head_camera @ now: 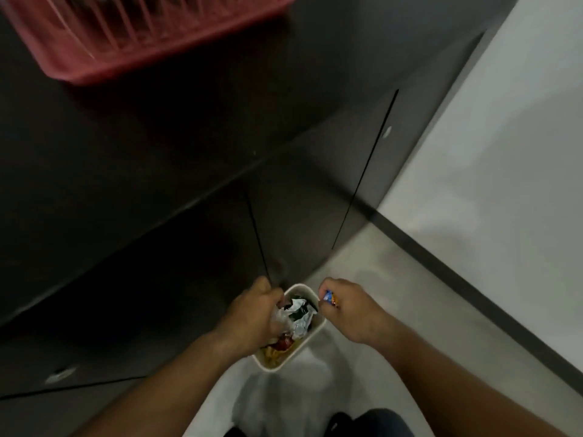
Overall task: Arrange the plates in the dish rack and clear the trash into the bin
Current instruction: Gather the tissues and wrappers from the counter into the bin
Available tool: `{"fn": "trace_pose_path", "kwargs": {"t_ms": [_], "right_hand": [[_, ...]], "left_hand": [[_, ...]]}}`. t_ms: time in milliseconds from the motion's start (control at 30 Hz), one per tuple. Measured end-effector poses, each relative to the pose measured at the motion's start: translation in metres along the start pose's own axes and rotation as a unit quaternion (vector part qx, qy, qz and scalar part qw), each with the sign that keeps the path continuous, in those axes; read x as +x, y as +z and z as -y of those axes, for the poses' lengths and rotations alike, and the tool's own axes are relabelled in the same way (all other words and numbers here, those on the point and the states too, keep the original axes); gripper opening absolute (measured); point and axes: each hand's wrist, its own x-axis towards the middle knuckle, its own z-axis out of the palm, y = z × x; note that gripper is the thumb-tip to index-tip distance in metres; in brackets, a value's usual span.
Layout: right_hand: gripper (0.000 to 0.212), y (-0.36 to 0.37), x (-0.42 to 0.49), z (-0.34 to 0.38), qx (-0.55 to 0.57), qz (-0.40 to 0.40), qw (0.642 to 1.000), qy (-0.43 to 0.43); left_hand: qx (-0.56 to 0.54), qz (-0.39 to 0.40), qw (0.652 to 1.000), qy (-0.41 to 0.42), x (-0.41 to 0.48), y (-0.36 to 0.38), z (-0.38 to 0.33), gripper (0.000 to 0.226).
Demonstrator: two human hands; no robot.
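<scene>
A small white bin (310, 337) stands on the pale floor beside the dark cabinet. It holds crumpled white and green wrappers (299, 313) and red and yellow scraps (279, 348). My left hand (255, 313) is over the bin's left side, fingers closed on a clear crumpled wrapper (280, 320). My right hand (344, 305) hovers at the bin's right rim, pinching a small blue and orange wrapper (329, 298). The pink dish rack (104, 55) sits on the dark counter at the top left; no plates can be made out in it.
The dark counter (142, 152) runs across the left, with cabinet doors (299, 197) below it. A white wall (504, 137) and a dark skirting strip (473, 288) lie to the right. My dark trouser leg (372, 424) shows at the bottom.
</scene>
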Motion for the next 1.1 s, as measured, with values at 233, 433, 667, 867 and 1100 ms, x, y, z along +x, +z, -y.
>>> {"fn": "trace_pose_path", "kwargs": {"t_ms": [233,433,667,867,1100], "right_hand": [[0.024,0.122,0.096,-0.087,-0.107,0.078,0.991,-0.032],[0.054,0.217,0.167,-0.131,-0.129,0.138,0.976,-0.105],[0.095,0.248,0.186,-0.159,-0.179,0.246,0.947,-0.106],[0.094,0.194,0.168,-0.159,-0.156,0.221,0.956,-0.118],[0.055,0.162,0.151,-0.176,-0.137,0.097,0.98,-0.108]], "left_hand": [[0.031,0.008,0.999,-0.003,0.055,0.134,0.096,0.03],[0.006,-0.02,0.998,-0.056,0.086,0.203,0.152,0.02],[-0.085,-0.026,0.994,-0.059,0.086,0.238,0.173,0.029],[-0.03,-0.016,0.998,-0.054,0.115,0.258,0.169,0.03],[0.224,-0.025,0.974,-0.028,0.147,0.303,0.16,0.036]]}}
